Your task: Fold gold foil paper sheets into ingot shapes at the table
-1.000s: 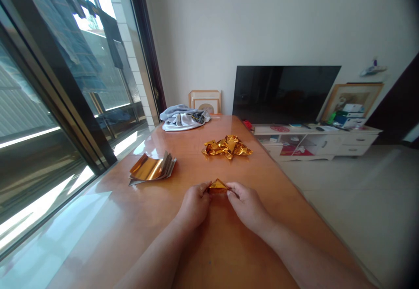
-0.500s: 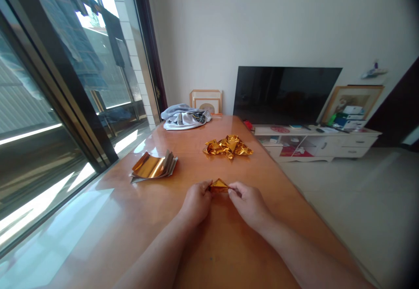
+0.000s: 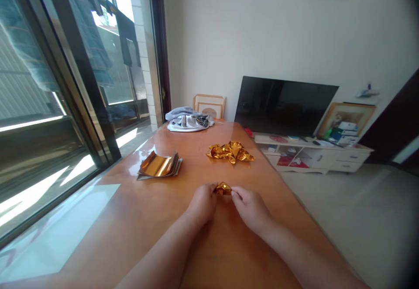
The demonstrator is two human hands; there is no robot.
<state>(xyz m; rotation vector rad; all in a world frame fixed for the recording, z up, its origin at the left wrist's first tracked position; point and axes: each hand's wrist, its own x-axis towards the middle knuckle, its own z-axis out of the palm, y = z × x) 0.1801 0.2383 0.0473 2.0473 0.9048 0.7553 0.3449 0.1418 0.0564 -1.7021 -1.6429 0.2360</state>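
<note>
Between my two hands is a small piece of folded gold foil paper (image 3: 224,188), pinched at both ends just above the table. My left hand (image 3: 203,201) grips its left end, and my right hand (image 3: 248,204) holds the right end between thumb and finger. Beyond them lies a pile of folded gold foil pieces (image 3: 231,152). To the left is a stack of gold foil sheets (image 3: 159,165), their top sheet curling upward.
The brown wooden table (image 3: 209,258) runs away from me. At its far end are a bundle of grey cloth (image 3: 189,121) and framed pictures (image 3: 209,102). A television (image 3: 284,105) stands on a white cabinet (image 3: 327,156) to the right; sliding glass doors (image 3: 65,84) are at the left.
The foil piece has gone from a flat-sided triangle to a more rounded, crumpled shape between my hands. Both hands still hold its ends. The head view has shifted slightly.
</note>
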